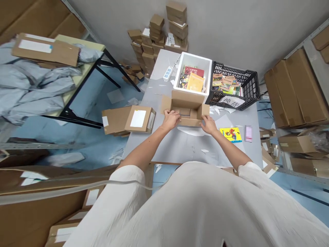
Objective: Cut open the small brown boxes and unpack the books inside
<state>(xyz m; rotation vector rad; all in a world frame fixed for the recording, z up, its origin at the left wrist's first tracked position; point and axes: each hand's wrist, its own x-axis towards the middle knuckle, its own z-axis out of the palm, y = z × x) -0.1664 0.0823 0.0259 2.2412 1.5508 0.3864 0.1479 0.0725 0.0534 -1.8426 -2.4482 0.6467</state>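
An open cardboard box (pixel 188 99) stands on the grey table with its flaps spread. My left hand (pixel 171 119) grips its near left corner, fingers over the edge. At the near right corner, my right hand (pixel 208 124) has its thumb and fingers closed on the cardboard. The inside of the box shows bare cardboard panels. To the right of my right hand lies a yellow picture book (pixel 230 134), with a small pink and white item (pixel 248 133) beside it.
Behind the box are a white foam bin (pixel 177 80) of books and a black crate (pixel 253 90) of booklets. A labelled carton (pixel 140 119) sits at the table's left edge. A power strip (pixel 168 73) lies at the back left. Stacked boxes (pixel 177 27) stand against the wall.
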